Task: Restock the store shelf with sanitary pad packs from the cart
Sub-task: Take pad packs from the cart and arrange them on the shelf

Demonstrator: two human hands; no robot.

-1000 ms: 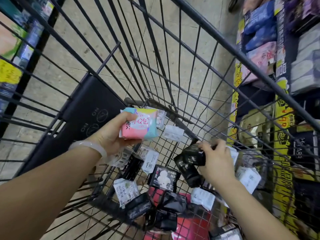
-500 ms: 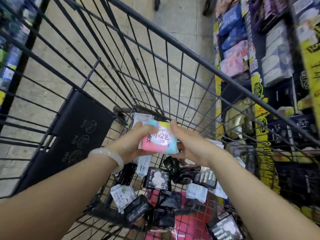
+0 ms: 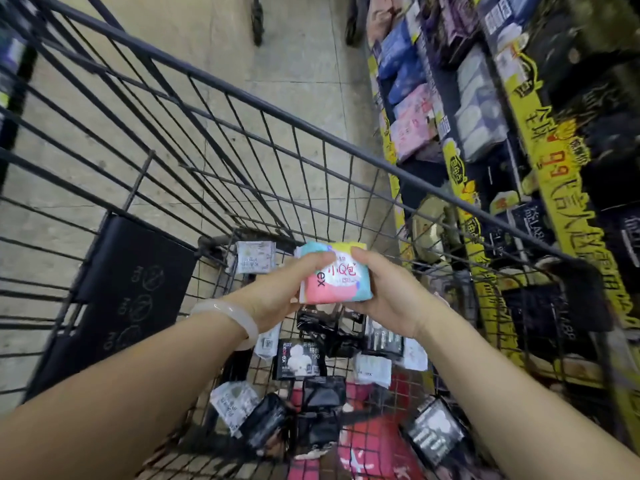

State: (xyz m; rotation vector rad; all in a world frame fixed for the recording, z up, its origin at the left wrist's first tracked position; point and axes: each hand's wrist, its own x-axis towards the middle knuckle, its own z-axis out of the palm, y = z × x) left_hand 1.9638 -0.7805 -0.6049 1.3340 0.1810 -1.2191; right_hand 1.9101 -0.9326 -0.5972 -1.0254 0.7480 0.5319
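Observation:
A small pink, teal and yellow pad pack (image 3: 341, 284) is held above the wire cart (image 3: 277, 109). My left hand (image 3: 280, 292) grips its left side and my right hand (image 3: 384, 296) grips its right side and underside. Below them, several black and white pad packs (image 3: 299, 358) lie loose on the cart floor. The store shelf (image 3: 485, 109) runs along the right, with blue, pink and white packs in rows.
A black folded child-seat panel (image 3: 117, 299) hangs on the cart's left wall. Yellow price strips (image 3: 568, 174) edge the shelf tiers. Tiled floor (image 3: 294, 57) lies ahead of the cart, with another cart's wheel (image 3: 258, 26) at the top.
My right hand let go of a black pack in the cart and came up to grip the coloured pack beside my left hand. The view swung toward the shelf on the right.

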